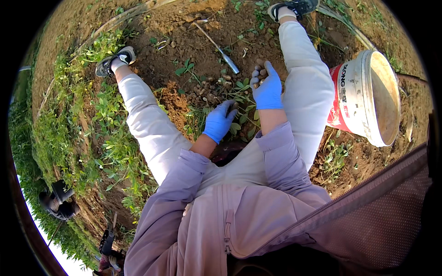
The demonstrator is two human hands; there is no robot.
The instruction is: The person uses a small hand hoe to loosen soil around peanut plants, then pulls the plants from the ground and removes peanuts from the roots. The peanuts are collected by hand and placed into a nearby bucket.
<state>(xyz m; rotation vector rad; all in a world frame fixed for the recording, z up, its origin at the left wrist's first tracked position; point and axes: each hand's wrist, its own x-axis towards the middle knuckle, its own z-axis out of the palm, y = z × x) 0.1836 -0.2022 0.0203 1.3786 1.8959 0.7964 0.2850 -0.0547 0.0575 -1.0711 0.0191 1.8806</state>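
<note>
My right hand (268,88), in a blue glove, is cupped palm up around several soil-brown peanut pods (261,69). Its fingertips are grey with dirt. Lower and to the left, my left hand (218,121), gloved the same way, has its fingers curled together over green peanut leaves (242,120). Whatever its dirty fingertips pinch, I cannot make out. A heap of peanut pods (212,88) mixed with soil lies on the ground just beyond the hands. Past the heap rests a small digging tool (227,60) with a thin handle and a metal end.
A white and red bucket (361,94) lies tilted on its side right of my right leg (304,78). My left leg (147,119) stretches beside a row of green plants (115,152). Pale hoses (115,20) cross the soil. Another person (57,202) is at the far left.
</note>
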